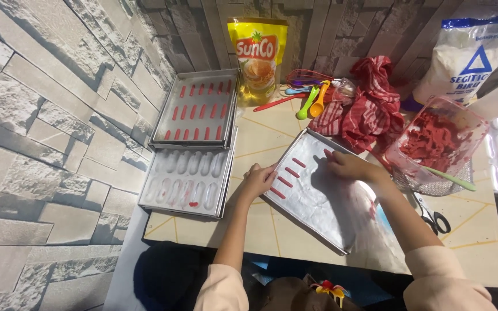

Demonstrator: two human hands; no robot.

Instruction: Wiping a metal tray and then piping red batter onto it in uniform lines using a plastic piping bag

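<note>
Both hands (301,173) on dull metal tray (324,213), thin red strips (286,178)

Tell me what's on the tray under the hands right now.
On the metal tray, a column of short red dough sticks lies near its left edge. The left hand and right hand rest on it, hiding whatever lies beneath them. The remaining surface looks bare.

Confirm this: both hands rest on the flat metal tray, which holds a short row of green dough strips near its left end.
Not quite. In the head view the left hand and right hand do rest on the flat metal tray, but the dough strips are red, not green.
</note>
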